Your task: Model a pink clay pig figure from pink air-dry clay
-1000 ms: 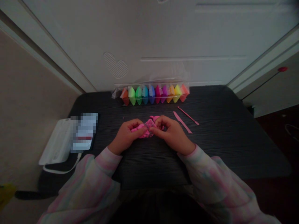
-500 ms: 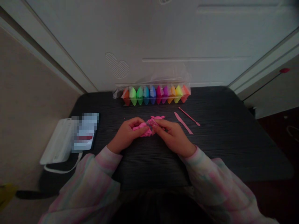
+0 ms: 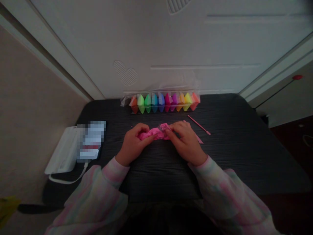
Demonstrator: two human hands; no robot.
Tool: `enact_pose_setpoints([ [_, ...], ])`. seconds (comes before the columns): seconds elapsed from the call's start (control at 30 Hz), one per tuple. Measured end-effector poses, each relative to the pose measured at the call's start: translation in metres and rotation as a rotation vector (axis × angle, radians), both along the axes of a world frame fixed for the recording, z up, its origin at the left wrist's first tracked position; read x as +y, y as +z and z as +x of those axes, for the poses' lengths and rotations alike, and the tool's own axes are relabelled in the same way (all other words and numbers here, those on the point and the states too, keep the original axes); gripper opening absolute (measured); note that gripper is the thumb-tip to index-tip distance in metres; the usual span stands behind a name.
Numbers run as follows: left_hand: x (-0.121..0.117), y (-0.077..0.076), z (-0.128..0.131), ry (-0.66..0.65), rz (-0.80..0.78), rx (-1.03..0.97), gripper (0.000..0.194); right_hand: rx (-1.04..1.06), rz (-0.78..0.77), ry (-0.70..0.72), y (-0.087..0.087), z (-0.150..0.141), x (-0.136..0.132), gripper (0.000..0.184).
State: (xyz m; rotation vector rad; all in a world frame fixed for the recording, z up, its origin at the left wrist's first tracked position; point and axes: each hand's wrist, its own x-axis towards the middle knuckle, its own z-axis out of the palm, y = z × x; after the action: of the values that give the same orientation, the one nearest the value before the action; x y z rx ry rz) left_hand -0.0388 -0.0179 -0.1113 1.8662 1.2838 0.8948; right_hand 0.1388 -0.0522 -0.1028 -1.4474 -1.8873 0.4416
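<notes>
The left hand (image 3: 133,143) pinches one end of the pink clay (image 3: 152,133) and the right hand (image 3: 187,142) pinches the other — likely to keep it steady — near the middle of the table (image 3: 244,147). Coloured packets (image 3: 161,103) line the far edge, probably to spare working room. Dark surface runs from the hands to the near edge, and farther toward the right edge.

We are finding open desk (image 3: 244,150) right of the pink stick (image 3: 199,125); coloured packs (image 3: 161,103) are blocking the back, pink clay (image 3: 154,131) the middle.
</notes>
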Motion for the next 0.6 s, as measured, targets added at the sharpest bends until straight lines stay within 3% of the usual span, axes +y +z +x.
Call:
enact_pose_setpoints([
  [0.1, 0.004, -0.003, -0.003, -0.118, -0.112, -0.088, 0.02, 0.139, -0.129, 0.14, 0.001, 0.002, 0.0, 0.02],
  [0.23, 0.006, -0.001, -0.004, -0.223, -0.174, -0.117, 0.024, 0.221, -0.223, 0.205, 0.001, 0.0, 0.002, 0.018],
  [0.37, 0.006, 0.003, -0.005, -0.257, -0.118, -0.058, 0.02, 0.307, -0.321, 0.268, 0.003, 0.0, 0.005, 0.03],
  [0.5, 0.007, 0.003, -0.007, -0.251, 0.018, -0.054, 0.02, 0.459, -0.487, 0.336, 0.009, 0.0, 0.004, 0.029],
  [0.6, 0.005, 0.005, -0.008, -0.267, 0.016, -0.027, 0.021, 0.482, -0.577, 0.341, 0.014, -0.001, 0.001, 0.033],
])
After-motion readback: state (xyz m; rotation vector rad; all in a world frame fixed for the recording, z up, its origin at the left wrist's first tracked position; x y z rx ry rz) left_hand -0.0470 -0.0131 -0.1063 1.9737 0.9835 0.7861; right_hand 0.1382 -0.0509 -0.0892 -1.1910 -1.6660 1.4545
